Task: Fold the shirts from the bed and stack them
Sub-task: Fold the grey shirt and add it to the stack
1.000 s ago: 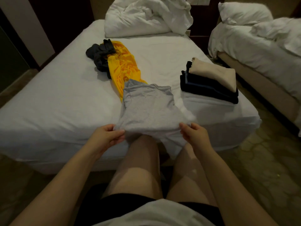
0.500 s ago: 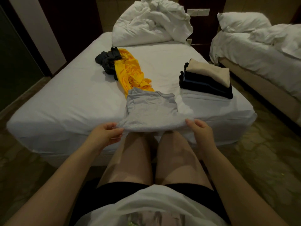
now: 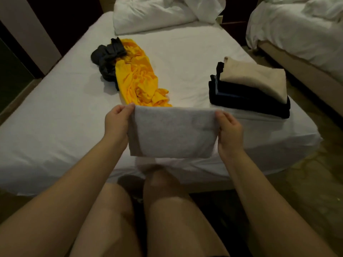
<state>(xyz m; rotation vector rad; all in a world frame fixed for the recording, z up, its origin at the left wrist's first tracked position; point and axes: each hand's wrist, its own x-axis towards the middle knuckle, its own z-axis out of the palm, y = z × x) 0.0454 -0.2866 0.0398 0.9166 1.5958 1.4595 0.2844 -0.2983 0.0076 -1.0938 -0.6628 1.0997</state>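
Your left hand [image 3: 117, 118] and right hand [image 3: 229, 127] pinch the grey shirt's [image 3: 171, 132] top corners, centre frame. Keep edges level; carry it right onto the stack [image 3: 248, 89].

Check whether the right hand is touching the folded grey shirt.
Touching. The head view shows the right hand pinching the folded grey shirt at its upper right corner.
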